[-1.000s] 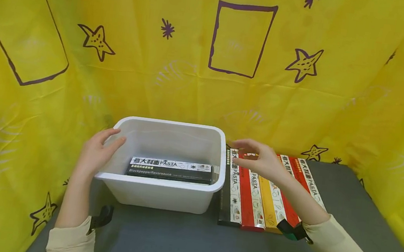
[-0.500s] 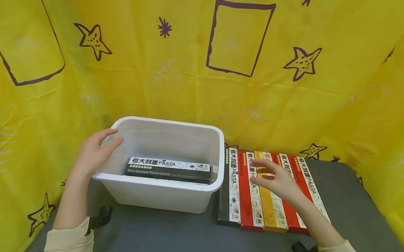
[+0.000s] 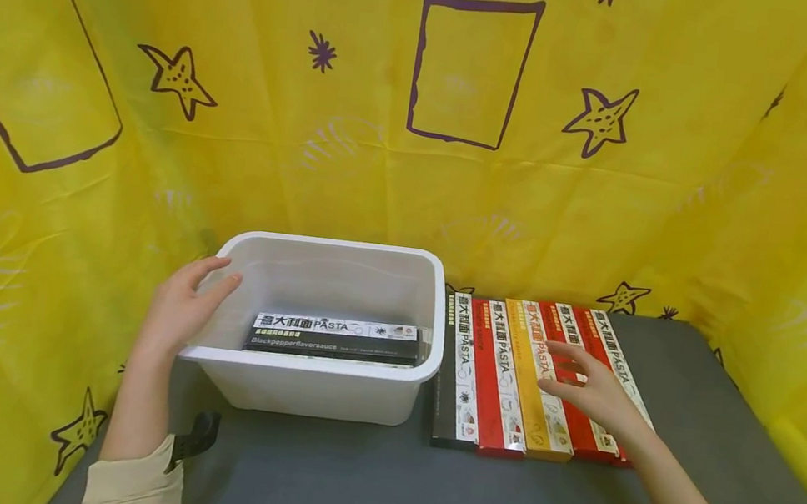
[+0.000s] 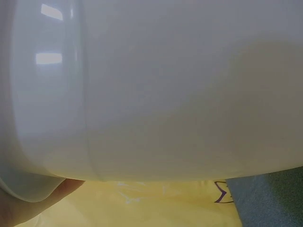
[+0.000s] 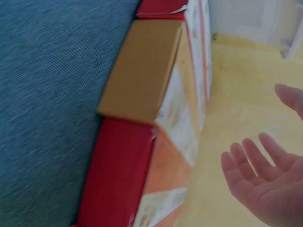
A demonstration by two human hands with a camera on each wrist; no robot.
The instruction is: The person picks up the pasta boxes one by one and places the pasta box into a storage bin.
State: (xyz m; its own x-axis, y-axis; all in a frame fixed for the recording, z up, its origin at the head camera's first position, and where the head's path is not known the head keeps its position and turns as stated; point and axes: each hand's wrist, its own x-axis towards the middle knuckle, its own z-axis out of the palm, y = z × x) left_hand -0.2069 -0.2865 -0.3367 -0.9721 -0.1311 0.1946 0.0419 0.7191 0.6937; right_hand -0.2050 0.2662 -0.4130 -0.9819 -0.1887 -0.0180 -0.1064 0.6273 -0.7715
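My left hand [image 3: 181,305] holds the left rim of a white plastic tub [image 3: 311,392], its thumb over the inner side. In the left wrist view, part of that hand [image 4: 33,205] shows below the tub's rim [image 4: 47,104]. Inside the tub lies a black pasta box [image 3: 332,344] with a white printed strip. Fingers spread and nothing held, my right hand [image 3: 594,389] hovers over the row of pasta boxes, near the yellow box [image 3: 526,385] and a red box [image 3: 581,434]. The right wrist view shows this hand [image 5: 277,182] beside the box ends.
Right of the tub, a black pasta box [image 3: 448,392] and a red pasta box [image 3: 492,389] lie in the row, with another red box [image 3: 606,353] at its right end. A yellow patterned cloth [image 3: 352,178] hangs behind the grey table [image 3: 345,480].
My right hand has moved right, from beside the tub's right rim across the row to over the yellow and red boxes. The left hand stays at the tub's rim.
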